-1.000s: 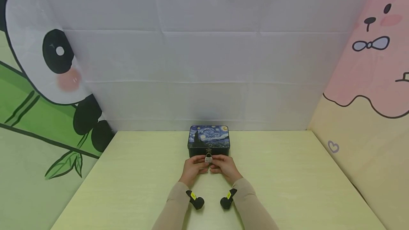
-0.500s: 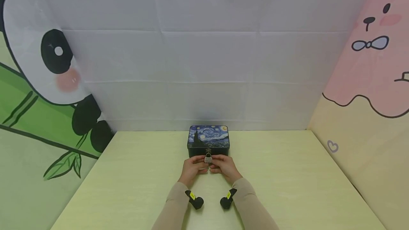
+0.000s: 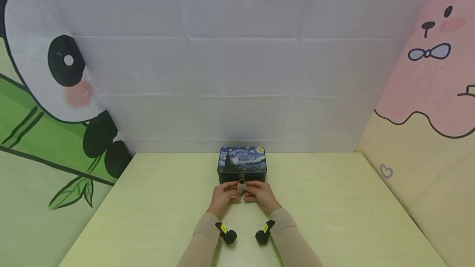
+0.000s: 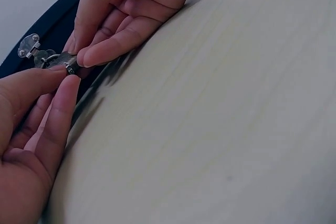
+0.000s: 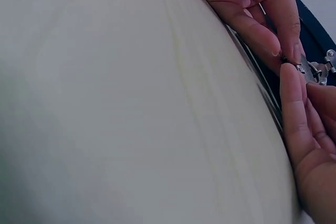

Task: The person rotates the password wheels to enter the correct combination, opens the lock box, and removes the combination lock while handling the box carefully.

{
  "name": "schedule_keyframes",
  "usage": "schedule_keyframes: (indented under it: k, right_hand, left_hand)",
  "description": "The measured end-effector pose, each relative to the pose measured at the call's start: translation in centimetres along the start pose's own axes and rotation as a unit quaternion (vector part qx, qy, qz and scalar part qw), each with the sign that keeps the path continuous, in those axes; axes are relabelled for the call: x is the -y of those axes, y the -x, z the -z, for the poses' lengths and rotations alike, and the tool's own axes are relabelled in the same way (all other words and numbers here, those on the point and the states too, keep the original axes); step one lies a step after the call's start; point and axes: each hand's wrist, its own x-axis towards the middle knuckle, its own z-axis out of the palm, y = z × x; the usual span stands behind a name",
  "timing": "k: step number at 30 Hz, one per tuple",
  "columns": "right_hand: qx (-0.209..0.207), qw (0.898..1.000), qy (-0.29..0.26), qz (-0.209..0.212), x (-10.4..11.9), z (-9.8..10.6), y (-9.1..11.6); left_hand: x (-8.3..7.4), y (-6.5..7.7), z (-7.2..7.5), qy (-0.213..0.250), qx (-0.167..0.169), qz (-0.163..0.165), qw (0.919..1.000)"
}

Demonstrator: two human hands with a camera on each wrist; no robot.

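Lock [image 3: 241, 186], one, at the clasp [image 4: 30, 46], between facing fingertips; whether fastened, cannot tell. Left hand [image 3: 222, 195]: thumb and finger pinching its left side. Right hand [image 3: 261, 194]: likewise, right side. Box [image 3: 242, 160]: just beyond the fingers. Step, as judged: setting the code. Next move calls for: steady pinch, small fingertip turns.

The head camera sits up high and farther back, looking forward and down, with the little lock [image 3: 241, 186] at 6 o'clock. Both wrist cameras look from very close and tipped: the left one has it at 10 o'clock, the right one near 3. All three share the lock, left hand [image 3: 223, 195], right hand [image 3: 262, 194] and table [image 3: 334, 209].
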Motion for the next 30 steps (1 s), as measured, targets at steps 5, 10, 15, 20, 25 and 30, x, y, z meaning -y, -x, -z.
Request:
schedule_keyframes:
  k: [5,10,15,20,25,30]
  right_hand:
    - [0.0,1.0,0.0,-0.003,-0.05,0.04,-0.06]
    - [0.001,1.0,0.0,-0.002,-0.15,0.08,-0.11]
    - [0.001,1.0,0.004,-0.002,-0.16,0.02,-0.06]
    - [-0.001,1.0,0.007,-0.004,-0.18,0.01,-0.05]
    - [0.002,1.0,0.003,-0.002,0.2,-0.12,0.23]
    - [0.0,1.0,0.0,-0.001,-0.09,-0.05,0.06]
  left_hand:
    - [-0.09,0.08,-0.02,0.0,0.001,-0.004,1.0]
    - [-0.11,0.15,-0.05,-0.007,0.004,-0.006,1.0]
    - [-0.09,0.08,-0.15,-0.012,-0.003,-0.003,0.9999]
    - [-0.04,0.11,-0.18,-0.014,-0.011,-0.003,0.9998]
    - [0.06,0.08,-0.03,-0.011,-0.006,-0.005,0.9999]
    - [-0.04,0.16,0.03,-0.004,-0.001,0.005,1.0]
